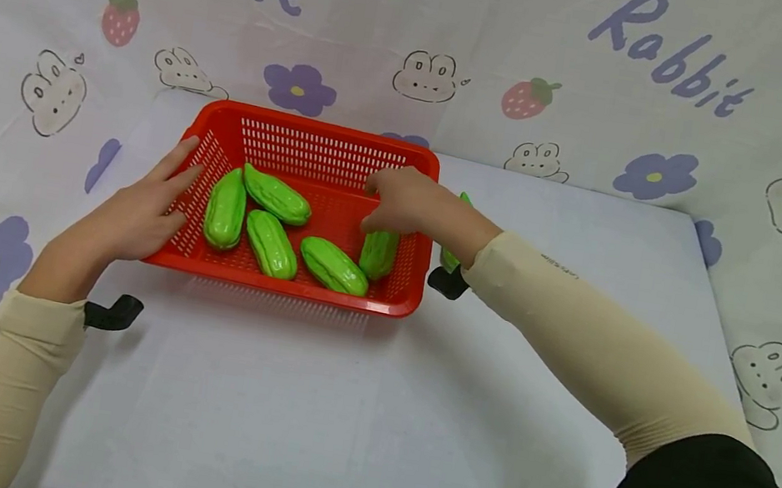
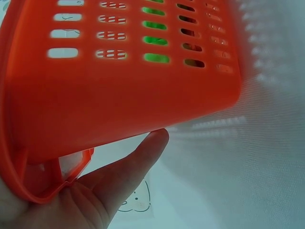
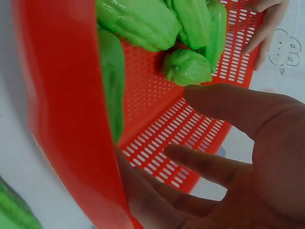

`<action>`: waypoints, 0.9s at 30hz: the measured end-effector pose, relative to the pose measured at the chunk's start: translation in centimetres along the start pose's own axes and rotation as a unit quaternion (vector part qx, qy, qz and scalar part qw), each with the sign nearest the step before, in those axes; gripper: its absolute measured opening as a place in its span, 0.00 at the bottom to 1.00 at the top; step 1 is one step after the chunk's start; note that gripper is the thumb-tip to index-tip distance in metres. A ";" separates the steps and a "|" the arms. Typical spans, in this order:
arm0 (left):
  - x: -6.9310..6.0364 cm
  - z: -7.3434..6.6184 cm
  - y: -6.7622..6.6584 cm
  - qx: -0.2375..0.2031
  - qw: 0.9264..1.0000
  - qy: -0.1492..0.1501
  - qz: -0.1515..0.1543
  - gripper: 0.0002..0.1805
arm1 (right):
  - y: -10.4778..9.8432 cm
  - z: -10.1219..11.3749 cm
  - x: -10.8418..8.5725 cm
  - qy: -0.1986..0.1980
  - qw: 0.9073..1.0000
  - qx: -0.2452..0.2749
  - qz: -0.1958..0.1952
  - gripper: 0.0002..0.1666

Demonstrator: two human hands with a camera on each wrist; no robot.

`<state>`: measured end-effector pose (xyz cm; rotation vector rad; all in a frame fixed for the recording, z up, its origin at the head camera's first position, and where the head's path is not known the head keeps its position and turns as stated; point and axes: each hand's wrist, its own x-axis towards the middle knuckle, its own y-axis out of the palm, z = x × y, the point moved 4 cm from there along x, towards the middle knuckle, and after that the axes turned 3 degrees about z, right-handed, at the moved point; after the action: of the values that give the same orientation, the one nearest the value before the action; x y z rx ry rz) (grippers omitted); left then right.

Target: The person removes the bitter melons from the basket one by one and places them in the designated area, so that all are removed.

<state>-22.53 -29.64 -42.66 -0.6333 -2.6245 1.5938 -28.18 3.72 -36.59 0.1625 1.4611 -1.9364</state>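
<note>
Five glossy green, elongated, ridged vegetables (image 1: 277, 195) lie in a rectangular red plastic basket (image 1: 334, 137) with slotted walls, which stands on a white-covered table (image 1: 309, 384) in the head view. The bare left hand (image 1: 137, 219), fingers spread, rests across the basket's left rim. The bare right hand (image 1: 408, 200) reaches over the right rim, thumb and forefinger apart, just beside the rightmost vegetable. A sixth green vegetable (image 1: 449, 259) lies on the table outside the basket, partly hidden by the right forearm. In the left wrist view, the left thumb stretches straight beside the basket's outer wall; green shows through the slots, and the other fingers are hidden there. In the right wrist view, the right hand's thumb and fingers stand spread inside the rim; whether the lower fingers touch the nearest vegetable, I cannot tell.
</note>
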 end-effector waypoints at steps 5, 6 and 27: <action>0.1 0.1 0.0 0.000 1.000 -0.003 0.003 0.40 | 0.2 0.0 0.3 0.002 1.000 0.003 0.003 0.37; 0.1 0.1 0.0 -0.001 1.000 -0.003 0.004 0.41 | 0.3 -0.1 0.4 0.003 1.000 0.004 0.003 0.37; 0.1 0.3 0.1 0.001 1.000 0.000 0.005 0.40 | 1.5 0.0 1.2 0.011 1.000 0.019 0.014 0.37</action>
<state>-22.63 -29.85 -42.90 -0.6466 -2.6237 1.5968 -28.21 3.00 -38.35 0.2208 1.4295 -1.9472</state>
